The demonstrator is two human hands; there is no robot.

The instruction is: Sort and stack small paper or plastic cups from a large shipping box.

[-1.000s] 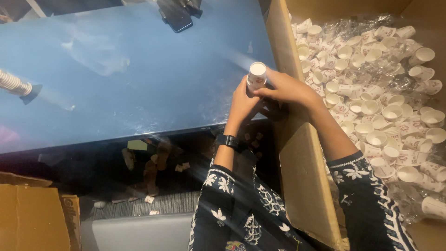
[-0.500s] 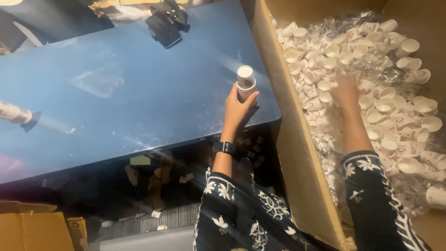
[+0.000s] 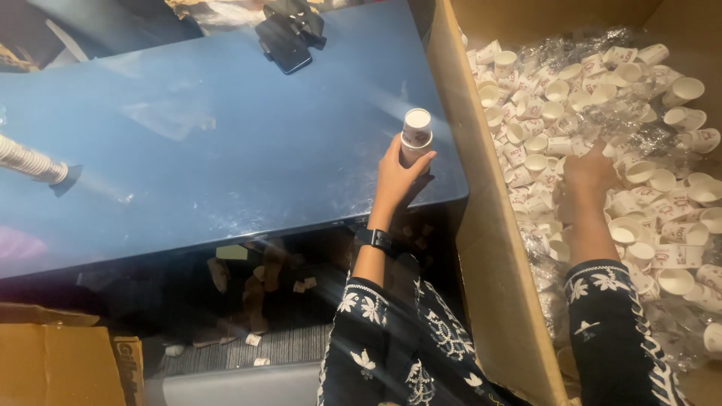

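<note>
A short stack of small paper cups [image 3: 416, 134] is held upright in the left hand [image 3: 397, 174], fingers clamped around its lower part, above the near edge of the blue counter [image 3: 226, 150]. The right hand [image 3: 589, 170] is lowered palm-down into the large cardboard box [image 3: 481, 248], resting on the loose cups [image 3: 647, 173] and clear plastic wrap; whether its fingers are closed on a cup cannot be told. A dark phone [image 3: 283, 45] lies at the counter's far edge.

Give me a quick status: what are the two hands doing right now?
Left hand grips small stack of paper cups upright over blue table. Right hand down among loose cups in cardboard box. Nothing blocking.
</note>
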